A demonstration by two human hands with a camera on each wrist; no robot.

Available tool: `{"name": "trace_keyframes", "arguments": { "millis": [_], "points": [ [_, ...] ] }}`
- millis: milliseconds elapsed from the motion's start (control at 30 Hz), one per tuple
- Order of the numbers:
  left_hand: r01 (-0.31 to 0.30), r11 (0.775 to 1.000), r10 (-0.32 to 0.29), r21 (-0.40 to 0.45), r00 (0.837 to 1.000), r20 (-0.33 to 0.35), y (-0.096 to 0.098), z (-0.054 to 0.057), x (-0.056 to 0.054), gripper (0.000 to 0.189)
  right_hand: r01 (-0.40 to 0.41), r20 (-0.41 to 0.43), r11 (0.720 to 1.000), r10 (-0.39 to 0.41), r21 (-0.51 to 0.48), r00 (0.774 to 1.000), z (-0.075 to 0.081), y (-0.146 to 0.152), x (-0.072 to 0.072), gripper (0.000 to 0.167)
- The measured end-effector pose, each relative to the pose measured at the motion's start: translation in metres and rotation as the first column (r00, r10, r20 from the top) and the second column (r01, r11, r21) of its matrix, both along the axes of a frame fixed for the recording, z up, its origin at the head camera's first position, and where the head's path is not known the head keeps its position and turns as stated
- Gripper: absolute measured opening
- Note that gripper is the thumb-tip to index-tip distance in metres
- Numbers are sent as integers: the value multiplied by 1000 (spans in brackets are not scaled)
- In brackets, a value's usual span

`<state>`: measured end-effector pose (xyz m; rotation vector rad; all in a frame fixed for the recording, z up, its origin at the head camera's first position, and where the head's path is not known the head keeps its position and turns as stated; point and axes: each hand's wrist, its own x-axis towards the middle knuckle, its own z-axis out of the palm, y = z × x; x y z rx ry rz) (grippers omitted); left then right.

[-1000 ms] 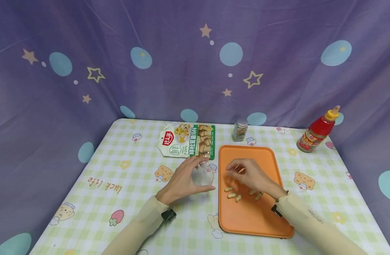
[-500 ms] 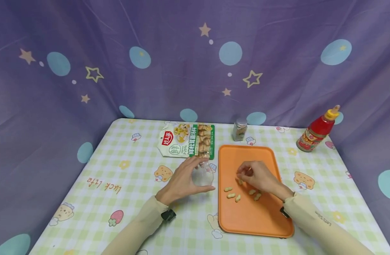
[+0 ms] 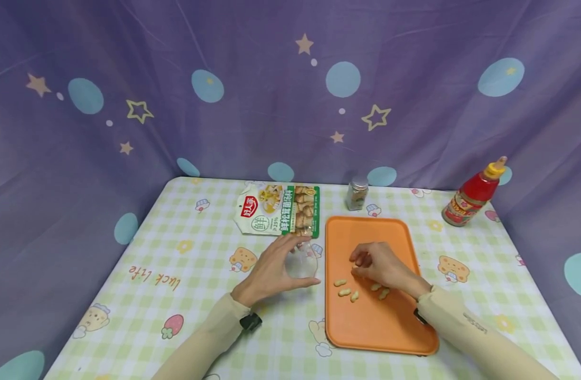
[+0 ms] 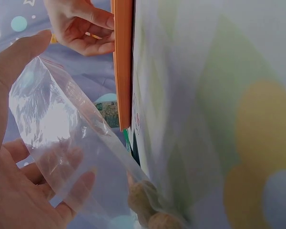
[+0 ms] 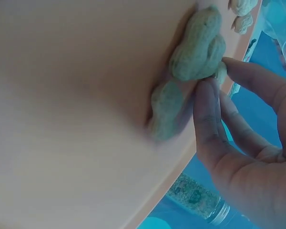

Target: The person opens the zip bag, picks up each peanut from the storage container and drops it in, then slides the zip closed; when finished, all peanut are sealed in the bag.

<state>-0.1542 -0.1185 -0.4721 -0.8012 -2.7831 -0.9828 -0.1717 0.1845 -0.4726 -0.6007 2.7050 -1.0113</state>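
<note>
My left hand (image 3: 271,269) holds a clear plastic bag (image 4: 57,129) at its mouth, thumb and fingers spread around it. Peanuts (image 4: 142,202) show in the lower part of the bag in the left wrist view. Over the orange tray (image 3: 381,332) is my right hand (image 3: 378,264), with thumb and fingertips closed in around a small peanut (image 5: 221,73), which they partly hide. More peanuts (image 3: 344,292) lie on the tray below and beside that hand; larger ones (image 5: 195,47) appear near the fingertips in the right wrist view.
Behind the bag lies a food packet (image 3: 281,208) with mushrooms printed on it. A small spice jar (image 3: 357,194) stands beyond the tray. A red sauce bottle (image 3: 473,195) with a yellow cap stands at the back right. A purple curtain (image 3: 271,105) surrounds the checked tablecloth (image 3: 167,301).
My right hand has moved from the tray's left side, near the bag, rightward over the tray and come down to a peanut there. The left hand keeps its place with the bag.
</note>
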Motion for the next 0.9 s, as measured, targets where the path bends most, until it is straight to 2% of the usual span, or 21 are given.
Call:
{"name": "trace_keyframes", "arguments": {
  "millis": [367,633,900],
  "points": [
    [6,1000,-6,-5,1000,-1,0,0,-1,94,-19,-48,1000,20,14,999,0,-7,-5,7],
    [7,1000,-7,0,1000,5,-1,0,0,94,13,-79,998,-9,54,997,-1,-11,-5,3],
    [4,1000,-4,0,1000,5,-2,0,0,95,33,-53,999,-33,6,998,1,-16,-6,2]
  ]
}}
